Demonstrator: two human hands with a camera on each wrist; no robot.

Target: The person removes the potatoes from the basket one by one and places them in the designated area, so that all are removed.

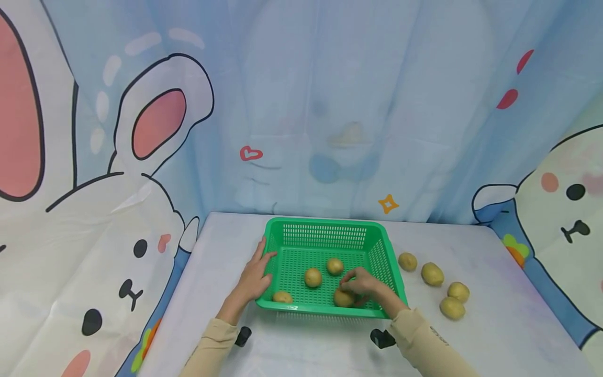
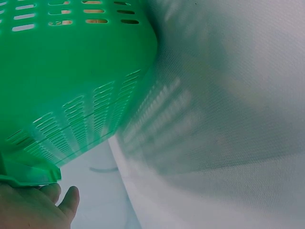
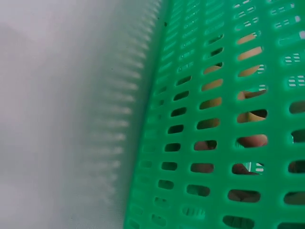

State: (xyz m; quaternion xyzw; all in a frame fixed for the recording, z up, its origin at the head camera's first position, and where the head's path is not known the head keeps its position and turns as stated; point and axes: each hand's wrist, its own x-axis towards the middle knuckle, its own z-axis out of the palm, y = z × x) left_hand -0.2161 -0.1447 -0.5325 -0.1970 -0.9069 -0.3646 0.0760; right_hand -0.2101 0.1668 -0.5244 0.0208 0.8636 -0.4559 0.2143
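A green plastic basket (image 1: 330,310) with slotted walls stands on the table. My left hand (image 1: 254,276) rests on its left rim with fingers spread; the left wrist view shows those fingertips (image 2: 70,200) at the rim. Inside the basket, my right hand (image 1: 363,284) grips a potato (image 1: 343,298) near the front wall. Three other potatoes lie in there: one in the middle (image 1: 313,277), one farther back (image 1: 335,266) and one at the front left (image 1: 282,297), partly hidden by the rim. The right wrist view shows the right hand only through slots in the basket wall (image 3: 190,114).
Several potatoes lie on the white table right of the basket, among them one by its wall (image 1: 407,261) and a larger one (image 1: 432,274). A printed curtain (image 1: 301,104) hangs behind the table's back edge.
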